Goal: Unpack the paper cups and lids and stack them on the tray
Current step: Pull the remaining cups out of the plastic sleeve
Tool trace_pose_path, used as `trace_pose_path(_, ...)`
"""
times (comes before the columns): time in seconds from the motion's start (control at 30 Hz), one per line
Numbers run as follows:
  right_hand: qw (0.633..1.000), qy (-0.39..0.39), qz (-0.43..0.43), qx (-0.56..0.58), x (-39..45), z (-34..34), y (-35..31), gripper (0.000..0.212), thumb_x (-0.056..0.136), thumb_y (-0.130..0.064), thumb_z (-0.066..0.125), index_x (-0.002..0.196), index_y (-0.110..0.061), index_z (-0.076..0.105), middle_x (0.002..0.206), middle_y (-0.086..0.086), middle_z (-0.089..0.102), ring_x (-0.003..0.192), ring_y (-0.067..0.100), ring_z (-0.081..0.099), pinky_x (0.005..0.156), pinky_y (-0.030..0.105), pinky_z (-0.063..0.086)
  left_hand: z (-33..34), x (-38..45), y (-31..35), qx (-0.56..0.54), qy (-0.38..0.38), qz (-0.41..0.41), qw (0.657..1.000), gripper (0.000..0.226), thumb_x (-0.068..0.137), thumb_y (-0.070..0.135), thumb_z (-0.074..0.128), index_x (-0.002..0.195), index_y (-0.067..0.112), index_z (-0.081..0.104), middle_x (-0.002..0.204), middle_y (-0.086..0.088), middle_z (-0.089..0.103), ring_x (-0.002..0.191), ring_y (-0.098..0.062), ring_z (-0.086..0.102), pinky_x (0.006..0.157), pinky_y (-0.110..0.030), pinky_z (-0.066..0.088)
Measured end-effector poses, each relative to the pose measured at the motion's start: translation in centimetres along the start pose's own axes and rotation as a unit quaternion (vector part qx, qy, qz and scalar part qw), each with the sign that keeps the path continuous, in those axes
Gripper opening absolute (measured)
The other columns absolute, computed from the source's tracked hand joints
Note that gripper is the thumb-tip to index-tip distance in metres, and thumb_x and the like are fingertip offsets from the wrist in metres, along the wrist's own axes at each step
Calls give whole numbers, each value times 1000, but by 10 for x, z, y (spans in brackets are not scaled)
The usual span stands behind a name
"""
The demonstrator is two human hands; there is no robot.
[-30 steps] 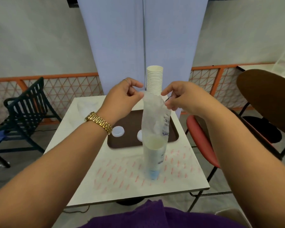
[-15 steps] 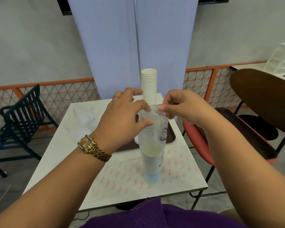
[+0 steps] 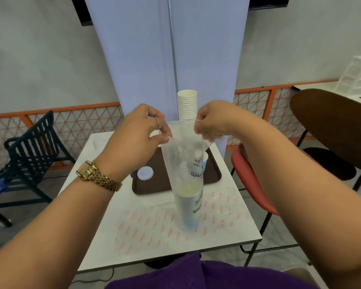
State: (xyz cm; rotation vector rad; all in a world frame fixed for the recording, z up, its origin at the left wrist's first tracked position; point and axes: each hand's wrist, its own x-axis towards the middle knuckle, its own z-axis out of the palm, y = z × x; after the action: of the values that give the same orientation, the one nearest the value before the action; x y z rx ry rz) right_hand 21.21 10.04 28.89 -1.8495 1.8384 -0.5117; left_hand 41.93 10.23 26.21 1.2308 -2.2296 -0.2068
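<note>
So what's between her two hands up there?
In the head view, the stretched mouth of the plastic bag spans left hand to right hand.

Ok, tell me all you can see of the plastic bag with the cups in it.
The plastic bag is clear, thin film with dark print, standing upright on the table just in front of the tray. The left hand and right hand pinch its open mouth apart. A stack of cups fills its lower half.

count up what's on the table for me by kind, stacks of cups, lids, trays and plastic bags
Stacks of cups: 2, one unwrapped stack on the tray, one bagged stack
Lids: 1 lid
Trays: 1 tray
Plastic bags: 1 bag
Total: 5
</note>
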Motion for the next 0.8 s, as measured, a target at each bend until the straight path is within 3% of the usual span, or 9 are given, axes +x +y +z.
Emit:
trace_pose_path(0.13,999,11,-3,38,-8,-5,3,13,88,-14,62,78,-7,62,65,7,67,57,19,62,51,22,43,-7,9,-10,-35,-20,-7,999,16,87,13,68,84,29,72,113,13,51,90,8,52,76,-2,36)
trace_pose_path(0.27,992,-7,-9,122,-8,11,18,19,90,-20,65,75,-9,62,65,7,66,59,20,62,51,22,42,1,10,-18,-75,-37,-4,996,23,87,12,68,84,35,70,115,13,55,90,8,57,83,-9,43)
trace_pose_path(0.33,976,-3,-30,215,-7,21,36,25,90,-33,67,80,-10,63,70,6,66,64,19,62,57,24,44,8,3,-24,-120,-37,-16,992,29,88,17,68,95,45,63,122,17,54,97,9,58,89,-17,46)
trace_pose_path(0.43,935,-12,-47,351,-12,43,74,39,79,-43,67,103,-13,63,93,1,68,80,12,64,68,24,48,21,-23,-40,-277,-47,-63,958,69,72,43,78,123,59,35,140,18,45,124,2,50,103,-26,43)
trace_pose_path(0.5,939,-51,-39,337,-14,67,103,53,73,-34,76,121,-22,57,116,-2,63,96,6,63,82,24,52,39,-46,-54,-329,-63,-114,935,103,56,58,85,136,59,20,149,16,35,133,0,41,106,-23,36)
trace_pose_path(0.63,967,-161,15,198,-12,133,138,101,68,-17,89,149,-29,30,145,-7,45,131,10,44,99,26,40,101,-84,-67,-297,-166,-210,916,130,58,40,85,152,37,-4,157,11,24,139,-2,28,110,-21,26)
trace_pose_path(0.7,964,-187,-4,187,-12,164,139,112,63,-17,91,151,-28,23,147,-12,40,136,8,36,104,24,38,136,-89,-62,-311,-170,-214,910,129,60,36,90,153,32,1,153,11,31,136,-1,34,104,-12,29)
trace_pose_path(0.77,963,-170,-33,209,-13,189,131,100,64,-6,88,143,-25,31,138,-14,44,126,1,42,96,9,39,164,-88,-54,-324,-128,-217,912,114,59,28,93,148,27,22,137,13,45,124,3,45,90,-3,37)
trace_pose_path(0.8,962,-146,-50,224,-14,199,128,90,65,1,85,136,-25,38,131,-9,49,116,0,48,89,3,40,177,-87,-51,-323,-102,-223,914,105,58,26,93,143,26,31,131,13,49,120,3,49,89,-5,40)
